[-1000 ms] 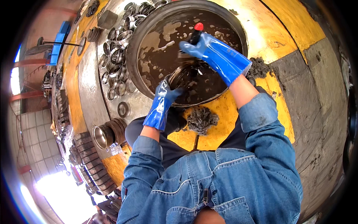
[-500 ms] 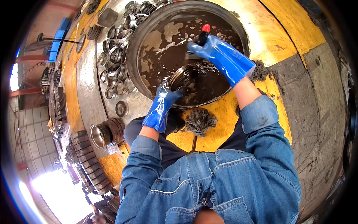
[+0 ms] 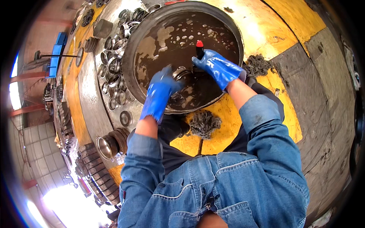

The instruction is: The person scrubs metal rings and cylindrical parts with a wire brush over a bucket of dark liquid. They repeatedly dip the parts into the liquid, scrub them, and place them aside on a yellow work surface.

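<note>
A wide round tub [image 3: 127, 62] of dark, foamy liquid stands in front of me. Over its near half, my left hand [image 3: 164, 83], in a blue rubber glove and blurred by motion, has its fingers and thumb about a wet metal ring [image 3: 181, 72]. The ring is tilted, and its lower side is partly hidden. My right hand [image 3: 213, 62], gloved the same way, is closed around a black-handled tool with a red end [image 3: 199, 44] that points up. This tool's working end, beside the ring, is dark and hard to make out.
Many loose metal rings [image 3: 114, 65] lie left of the tub, with one ring [image 3: 125, 118] apart nearer me. A stack of rings [image 3: 107, 147] lies on its side at lower left. Grey fibre wads sit between my legs [image 3: 205, 124] and right of the tub [image 3: 258, 65].
My left hand has lifted up and left, and the ring has shifted slightly with it. My right hand has come lower and left with the tool, nearer the ring.
</note>
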`<state>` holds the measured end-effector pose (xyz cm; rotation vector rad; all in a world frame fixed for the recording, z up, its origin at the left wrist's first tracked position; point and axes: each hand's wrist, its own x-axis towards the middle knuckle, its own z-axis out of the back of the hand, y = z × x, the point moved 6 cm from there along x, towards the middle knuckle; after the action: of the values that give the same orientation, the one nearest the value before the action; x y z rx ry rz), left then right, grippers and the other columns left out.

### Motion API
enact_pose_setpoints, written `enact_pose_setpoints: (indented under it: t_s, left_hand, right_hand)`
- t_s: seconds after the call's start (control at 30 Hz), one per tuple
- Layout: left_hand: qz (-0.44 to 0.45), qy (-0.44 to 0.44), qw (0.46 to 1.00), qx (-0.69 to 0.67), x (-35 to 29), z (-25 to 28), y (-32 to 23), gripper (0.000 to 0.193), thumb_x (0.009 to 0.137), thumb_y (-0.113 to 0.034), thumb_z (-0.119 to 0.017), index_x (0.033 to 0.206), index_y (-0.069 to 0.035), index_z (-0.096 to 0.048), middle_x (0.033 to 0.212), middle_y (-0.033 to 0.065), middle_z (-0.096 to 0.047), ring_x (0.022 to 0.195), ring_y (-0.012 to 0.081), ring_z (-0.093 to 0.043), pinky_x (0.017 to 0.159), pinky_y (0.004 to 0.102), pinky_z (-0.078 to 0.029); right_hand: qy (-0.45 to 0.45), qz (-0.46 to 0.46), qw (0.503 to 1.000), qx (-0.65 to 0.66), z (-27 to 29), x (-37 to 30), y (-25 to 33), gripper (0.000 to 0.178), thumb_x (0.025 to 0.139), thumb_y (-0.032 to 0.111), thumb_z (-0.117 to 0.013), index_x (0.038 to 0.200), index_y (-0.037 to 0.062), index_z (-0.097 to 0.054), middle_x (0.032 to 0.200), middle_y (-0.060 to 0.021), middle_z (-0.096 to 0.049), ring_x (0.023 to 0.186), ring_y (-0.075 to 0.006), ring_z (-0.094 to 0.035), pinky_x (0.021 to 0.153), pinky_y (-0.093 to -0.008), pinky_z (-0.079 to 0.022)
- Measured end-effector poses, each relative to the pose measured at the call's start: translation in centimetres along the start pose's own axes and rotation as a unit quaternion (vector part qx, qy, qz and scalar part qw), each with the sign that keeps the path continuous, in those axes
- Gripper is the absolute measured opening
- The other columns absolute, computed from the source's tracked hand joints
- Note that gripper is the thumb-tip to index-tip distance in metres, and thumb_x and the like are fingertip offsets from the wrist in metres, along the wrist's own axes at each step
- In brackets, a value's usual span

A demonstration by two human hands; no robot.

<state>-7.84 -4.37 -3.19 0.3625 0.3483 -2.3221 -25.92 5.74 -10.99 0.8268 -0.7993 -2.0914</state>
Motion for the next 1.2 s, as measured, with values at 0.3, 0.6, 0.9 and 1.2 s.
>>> enact_pose_setpoints:
  t_s: [0.3, 0.6, 0.9, 1.2]
  left_hand:
    - [-0.055, 0.006, 0.996, -0.067, 0.4, -0.8, -3.4, 0.051, 0.077, -0.026, -0.080, 0.121, -0.002, -0.069, 0.114, 0.0241, -0.074, 0.111, 0.0387, -0.071, 0.095, 0.0443, -0.056]
    - [-0.042, -0.040, 0.912, -0.405, -2.5, -7.7, 8.1, 0.052, 0.076, -0.022, -0.087, 0.122, -0.005, -0.072, 0.109, 0.0100, -0.078, 0.097, 0.0169, -0.072, 0.089, 0.0355, -0.057]
    - [0.018, -0.037, 0.926, -0.376, -3.1, -5.8, 6.7, 0.055, 0.074, -0.022, -0.089, 0.123, -0.004, -0.071, 0.108, 0.0122, -0.079, 0.098, 0.0206, -0.075, 0.091, 0.0354, -0.058]
    - [-0.057, -0.069, 0.867, -0.491, -2.8, -6.5, 7.2, 0.050, 0.076, -0.011, -0.086, 0.123, -0.004, -0.071, 0.107, 0.0092, -0.079, 0.096, 0.0159, -0.072, 0.089, 0.0348, -0.059]
  right_hand:
    - [-0.029, -0.070, 0.993, -0.095, 2.4, -1.3, -1.2, 0.041, 0.092, 0.050, -0.068, 0.106, 0.0127, -0.079, 0.101, -0.0143, -0.078, 0.097, -0.0345, -0.075, 0.087, -0.0419, -0.059]
    - [0.065, 0.220, 0.962, 0.146, 1.6, -7.3, 11.4, 0.049, 0.093, 0.054, -0.072, 0.107, 0.0078, -0.078, 0.095, -0.0149, -0.078, 0.084, -0.0273, -0.074, 0.079, -0.0402, -0.061]
    - [-0.057, 0.101, 0.992, 0.053, 2.2, -2.6, 2.7, 0.046, 0.094, 0.052, -0.069, 0.092, 0.0068, -0.077, 0.081, -0.0132, -0.076, 0.078, -0.0299, -0.075, 0.077, -0.0440, -0.059]
    - [-0.014, 0.249, 0.968, 0.026, -0.8, -5.2, 11.7, 0.044, 0.093, 0.051, -0.072, 0.108, 0.0101, -0.076, 0.096, -0.0130, -0.078, 0.085, -0.0287, -0.074, 0.081, -0.0397, -0.060]
